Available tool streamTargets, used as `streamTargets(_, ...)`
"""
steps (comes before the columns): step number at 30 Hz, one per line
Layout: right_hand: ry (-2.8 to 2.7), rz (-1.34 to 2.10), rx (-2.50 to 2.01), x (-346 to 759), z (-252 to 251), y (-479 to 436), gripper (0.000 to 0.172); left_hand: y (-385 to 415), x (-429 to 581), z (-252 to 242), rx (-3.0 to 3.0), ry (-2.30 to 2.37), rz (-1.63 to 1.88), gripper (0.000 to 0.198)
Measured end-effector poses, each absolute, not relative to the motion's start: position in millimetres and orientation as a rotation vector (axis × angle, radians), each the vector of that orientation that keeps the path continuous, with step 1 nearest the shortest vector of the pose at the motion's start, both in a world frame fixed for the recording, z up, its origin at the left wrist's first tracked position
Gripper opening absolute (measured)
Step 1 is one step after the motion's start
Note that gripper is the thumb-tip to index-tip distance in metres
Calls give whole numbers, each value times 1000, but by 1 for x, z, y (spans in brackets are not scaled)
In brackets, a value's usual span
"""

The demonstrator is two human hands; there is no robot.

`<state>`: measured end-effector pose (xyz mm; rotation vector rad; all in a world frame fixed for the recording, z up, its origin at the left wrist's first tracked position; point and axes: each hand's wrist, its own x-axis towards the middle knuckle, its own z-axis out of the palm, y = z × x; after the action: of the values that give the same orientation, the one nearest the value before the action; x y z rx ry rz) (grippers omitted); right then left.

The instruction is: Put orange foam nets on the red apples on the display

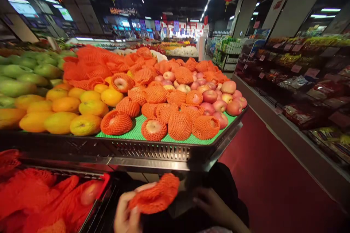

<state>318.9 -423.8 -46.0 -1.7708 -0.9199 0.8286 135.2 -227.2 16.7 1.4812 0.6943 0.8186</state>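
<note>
My left hand (126, 209) is closed on an orange foam fruit net (156, 196), which looks flattened, with no fruit showing in it. My right hand (209, 202) hangs low in shadow to the right, its fingers apart and nothing visible in them. Beyond both hands, apples in orange foam nets (179, 125) sit on a green mat (136, 131) at the front of the display. Bare apples (210, 96) lie piled on the right of it. At lower left, a basket (105, 185) holds many foam nets (30, 193) and an apple (91, 192).
Oranges (86, 124) and green apples (34, 79) fill the display's left side. A heap of loose foam nets (90, 63) lies behind. The display's black slatted edge (153, 151) runs before me. Shelves of packaged goods (306, 76) line the right, across a red floor (268, 167).
</note>
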Motion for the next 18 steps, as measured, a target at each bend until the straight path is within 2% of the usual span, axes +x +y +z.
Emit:
streamTargets(3,-829,887,-1515,315,-40,-412,53,-247,161,-8,1383,541,697,60)
streamTargets(7,-480,911,-1240,310,-43,-404,74,-262,180,-11,1336,444,445,57)
streamTargets(11,-290,922,-1152,311,-43,-405,91,-260,177,-8,1434,576,571,53)
streamTargets(15,-240,912,-1218,314,-37,-405,91,-253,167,-15,1522,671,722,47)
streamTargets(18,-229,857,-1178,311,-33,-399,76,-249,161,-19,1572,580,656,40)
